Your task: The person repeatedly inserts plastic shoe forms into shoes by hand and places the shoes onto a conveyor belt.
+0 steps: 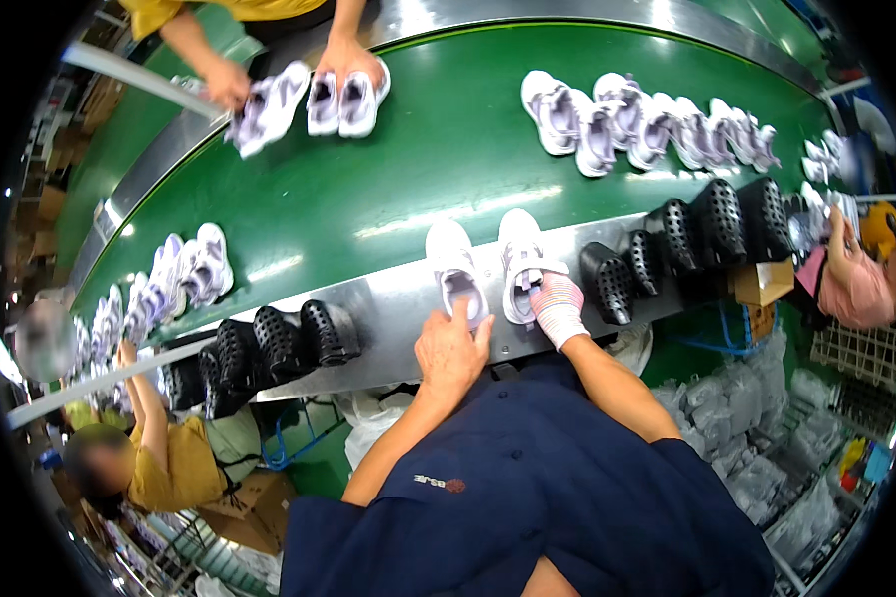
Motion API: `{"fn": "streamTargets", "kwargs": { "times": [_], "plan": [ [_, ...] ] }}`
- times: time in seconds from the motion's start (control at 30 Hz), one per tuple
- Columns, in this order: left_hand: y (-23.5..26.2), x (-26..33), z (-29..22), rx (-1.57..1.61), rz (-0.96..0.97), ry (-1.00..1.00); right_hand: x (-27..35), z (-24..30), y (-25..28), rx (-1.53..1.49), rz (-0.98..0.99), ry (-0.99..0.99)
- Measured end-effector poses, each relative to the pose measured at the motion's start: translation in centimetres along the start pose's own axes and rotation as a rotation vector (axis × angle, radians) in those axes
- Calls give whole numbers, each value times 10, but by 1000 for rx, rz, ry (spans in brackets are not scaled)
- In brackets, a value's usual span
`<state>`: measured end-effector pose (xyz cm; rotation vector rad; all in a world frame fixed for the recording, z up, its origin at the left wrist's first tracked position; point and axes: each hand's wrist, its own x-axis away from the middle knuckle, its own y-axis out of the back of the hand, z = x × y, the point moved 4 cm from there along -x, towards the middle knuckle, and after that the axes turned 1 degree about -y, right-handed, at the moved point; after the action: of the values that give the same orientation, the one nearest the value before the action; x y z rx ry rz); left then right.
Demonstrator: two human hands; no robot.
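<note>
While resting on steel ledge [388, 298], left hand [450, 350] fingers clasping left white sneaker [455, 267]; gloved right hand [558, 306] gripping right white sneaker [521, 261].

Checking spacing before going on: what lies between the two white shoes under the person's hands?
Head view: only bare metal ledge shows between the left white shoe and the right white shoe; they lie apart.

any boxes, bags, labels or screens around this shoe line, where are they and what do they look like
Cardboard box: brown, open-topped, under the metal ledge on the right, beside the black perforated shoe forms.
Cardboard box: brown, on the floor at lower left, next to a seated person in a yellow shirt.
Clear plastic bags: a crumpled pile, greyish, at lower right.
Embroidered patch: small, white and red, on the dark blue shirt.
No screens show.
</note>
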<state>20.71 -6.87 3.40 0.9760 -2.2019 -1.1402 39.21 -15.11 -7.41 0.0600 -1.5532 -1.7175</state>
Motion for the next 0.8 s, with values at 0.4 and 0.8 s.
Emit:
{"fn": "streamTargets", "kwargs": {
  "times": [0.4,0.8],
  "plan": [
    [58,56,94,-78,-500,143,50,47,86,176,178,302],
    [86,99,166,-88,-723,571,110,127,59,-67,352,565]
  ]
}}
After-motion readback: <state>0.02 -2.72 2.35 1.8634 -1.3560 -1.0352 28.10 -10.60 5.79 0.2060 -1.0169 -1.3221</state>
